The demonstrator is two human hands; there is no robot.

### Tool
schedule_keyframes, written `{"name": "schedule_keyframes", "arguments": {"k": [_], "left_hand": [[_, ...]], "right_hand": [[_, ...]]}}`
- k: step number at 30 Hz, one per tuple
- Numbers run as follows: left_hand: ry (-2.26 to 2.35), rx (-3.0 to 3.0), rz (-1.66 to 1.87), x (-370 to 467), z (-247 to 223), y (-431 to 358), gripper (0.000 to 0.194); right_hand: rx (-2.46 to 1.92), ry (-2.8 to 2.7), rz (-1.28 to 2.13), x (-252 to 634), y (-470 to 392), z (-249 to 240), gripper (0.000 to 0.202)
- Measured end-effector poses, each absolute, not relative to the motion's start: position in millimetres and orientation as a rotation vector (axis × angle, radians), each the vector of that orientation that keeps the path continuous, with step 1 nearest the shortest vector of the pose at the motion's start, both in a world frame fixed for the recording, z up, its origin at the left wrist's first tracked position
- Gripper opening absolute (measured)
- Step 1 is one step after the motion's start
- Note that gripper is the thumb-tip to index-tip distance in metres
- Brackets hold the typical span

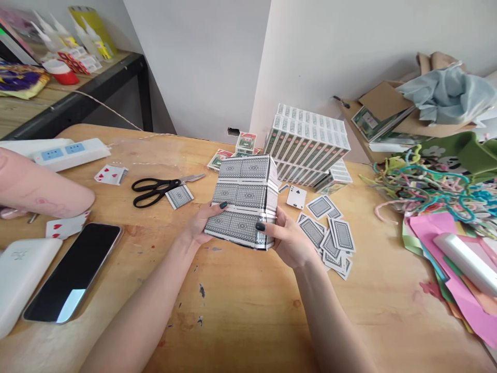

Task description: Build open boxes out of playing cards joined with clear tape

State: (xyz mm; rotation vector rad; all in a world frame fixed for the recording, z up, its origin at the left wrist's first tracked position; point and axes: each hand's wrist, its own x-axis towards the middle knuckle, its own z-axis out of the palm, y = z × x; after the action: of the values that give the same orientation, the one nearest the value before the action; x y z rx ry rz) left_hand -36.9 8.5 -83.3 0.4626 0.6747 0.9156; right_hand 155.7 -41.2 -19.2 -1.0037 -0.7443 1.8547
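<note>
Between my two hands is a box covered in playing cards (244,194), their grey patterned backs facing out and some edges shiny. My left hand (204,220) grips its left side, thumb on the front face. On the right, my right hand (287,233) wraps the lower corner with its thumb across the edge; most fingers of both hands are hidden behind the box. Loose playing cards (330,233) lie face down to the right, near a face-up two of spades (296,197). Black-handled scissors (155,190) rest partly over another card (180,197) on the left.
Behind the box stands a large block of stacked card packs (306,145). A phone (75,272), a pink cylinder (42,184) and a power strip (72,154) occupy the left. Coloured paper (438,233), tangled pipe cleaners (427,181) and a cardboard box (388,101) crowd the right.
</note>
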Motion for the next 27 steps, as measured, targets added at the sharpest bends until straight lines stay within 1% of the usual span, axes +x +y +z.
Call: {"name": "schedule_keyframes", "arguments": {"k": [19, 27], "left_hand": [[0.64, 0.443, 0.91, -36.3, -84.1, 7.2, 0.042], [0.642, 0.429, 0.899, -36.1, -85.0, 5.3, 0.036]], "right_hand": [[-0.972, -0.694, 1.868, 157.2, -38.6, -19.5, 0.046], [-0.993, -0.671, 1.929, 157.1, -39.1, -18.7, 0.048]]}}
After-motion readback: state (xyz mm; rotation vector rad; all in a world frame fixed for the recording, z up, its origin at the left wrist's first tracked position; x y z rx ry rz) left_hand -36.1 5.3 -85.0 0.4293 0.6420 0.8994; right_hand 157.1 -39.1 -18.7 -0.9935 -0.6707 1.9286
